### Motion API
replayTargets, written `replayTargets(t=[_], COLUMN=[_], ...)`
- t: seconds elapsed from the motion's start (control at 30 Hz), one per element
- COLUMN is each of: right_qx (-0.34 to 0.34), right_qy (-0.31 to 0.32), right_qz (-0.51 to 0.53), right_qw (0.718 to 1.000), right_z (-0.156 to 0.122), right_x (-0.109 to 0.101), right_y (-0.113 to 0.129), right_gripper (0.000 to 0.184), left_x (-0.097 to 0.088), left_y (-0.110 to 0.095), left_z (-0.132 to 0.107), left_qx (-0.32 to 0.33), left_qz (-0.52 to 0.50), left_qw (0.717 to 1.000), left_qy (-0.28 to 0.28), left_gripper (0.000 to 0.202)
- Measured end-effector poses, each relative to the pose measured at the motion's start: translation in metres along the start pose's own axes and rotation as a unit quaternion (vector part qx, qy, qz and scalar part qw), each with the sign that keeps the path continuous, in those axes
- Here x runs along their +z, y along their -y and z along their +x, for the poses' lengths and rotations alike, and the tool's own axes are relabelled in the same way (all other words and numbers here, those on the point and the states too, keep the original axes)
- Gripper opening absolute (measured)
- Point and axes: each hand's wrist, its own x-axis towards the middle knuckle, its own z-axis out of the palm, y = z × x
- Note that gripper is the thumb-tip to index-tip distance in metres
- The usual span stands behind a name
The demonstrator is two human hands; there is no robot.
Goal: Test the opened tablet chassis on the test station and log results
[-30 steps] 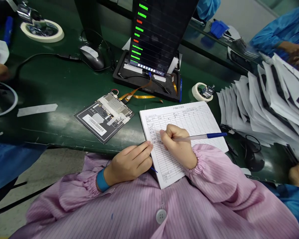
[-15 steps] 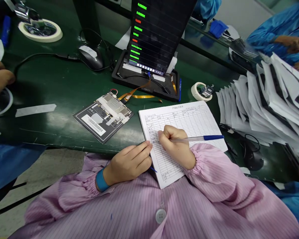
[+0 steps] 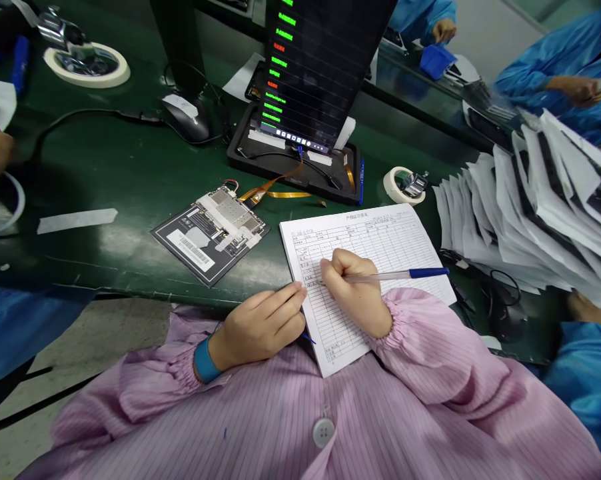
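Printed form [image 3: 385, 237] lies slanted on the green worktop [image 3: 120, 257], its long axis running away from the pink smock [image 3: 180, 413]. Right hand [image 3: 355, 293] grips a ballpoint pen [image 3: 395, 275] on the sheet; left hand [image 3: 260, 327] rests apart, at the form's left edge.

Right hand [image 3: 355, 290] writing on a printed form [image 3: 380, 233] with a blue-capped pen [image 3: 400, 275]
Left hand [image 3: 260, 327], blue wristband [image 3: 205, 360], resting against the sheet's edge
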Motion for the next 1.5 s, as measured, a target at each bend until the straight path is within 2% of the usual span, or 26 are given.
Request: replayTargets(t=[0.17, 0.33, 0.43, 0.53, 0.6, 0.73, 0.8, 0.9, 0.97, 1.03, 1.1, 1.17, 1.23, 1.33, 1.5], right_qx=[0.077, 0.100, 0.101, 0.085, 0.051, -0.013, -0.035, -0.080, -0.113, -0.176, -0.270, -0.354, -0.399, -0.417, -0.413], right_qy=[-0.042, -0.061, -0.089, -0.111, -0.122, -0.153, -0.155, -0.124, -0.084, -0.035, 0.015, 0.043, 0.060, 0.071, 0.083], right_qz=[0.107, 0.181, 0.246, 0.279, 0.280, 0.275, 0.270, 0.210, 0.114, -0.008, -0.111, -0.184, -0.233, -0.270, -0.269], right_qw=[0.990, 0.977, 0.960, 0.950, 0.951, 0.949, 0.950, 0.966, 0.984, 0.984, 0.956, 0.916, 0.885, 0.865, 0.866], right_z=[0.004, 0.012, 0.017, 0.021, 0.021, 0.010, -0.005, -0.034, -0.052, -0.065, -0.071, -0.070, -0.068, -0.065, -0.066], right_x=[-0.002, -0.004, -0.004, -0.006, -0.011, -0.035, -0.049, -0.060, -0.056, -0.047, -0.036, -0.028, -0.024, -0.023, -0.024], right_y=[0.001, -0.002, -0.007, -0.008, -0.005, 0.011, 0.018, 0.019, 0.014, 0.006, -0.001, -0.005, -0.007, -0.007, -0.008], right_gripper=[0.039, 0.041, 0.043, 0.043, 0.042, 0.032, 0.038, 0.047, 0.034, 0.025, 0.023, 0.022, 0.024, 0.027, 0.034], left_x=[-0.003, -0.005, -0.002, 0.001, 0.002, -0.003, -0.008, -0.016, -0.019, -0.019, -0.016, -0.013, -0.009, -0.002, 0.006], left_y=[0.000, -0.005, -0.012, -0.019, -0.021, -0.019, -0.015, -0.012, -0.011, -0.012, -0.013, -0.014, -0.014, -0.013, -0.011], left_z=[0.002, 0.005, 0.006, 0.008, 0.009, 0.010, 0.009, 0.006, 0.004, 0.001, -0.002, -0.006, -0.008, -0.009, -0.007], left_qx=[-0.007, -0.033, -0.005, 0.028, 0.030, 0.037, 0.036, 0.030, 0.021, 0.007, -0.010, -0.026, -0.034, -0.040, -0.034], left_qz=[-0.018, -0.053, -0.059, -0.058, -0.056, -0.047, -0.043, -0.043, -0.046, -0.046, -0.044, -0.044, -0.045, -0.044, -0.027], left_qw=[1.000, 0.998, 0.998, 0.998, 0.998, 0.998, 0.998, 0.999, 0.999, 0.999, 0.999, 0.999, 0.998, 0.997, 0.994], left_qy=[0.011, -0.012, -0.005, -0.001, -0.006, -0.002, 0.001, 0.001, -0.004, -0.010, -0.013, -0.018, -0.030, -0.058, -0.103], left_gripper=[0.010, 0.022, 0.018, 0.019, 0.020, 0.020, 0.020, 0.020, 0.020, 0.019, 0.017, 0.015, 0.013, 0.014, 0.021])
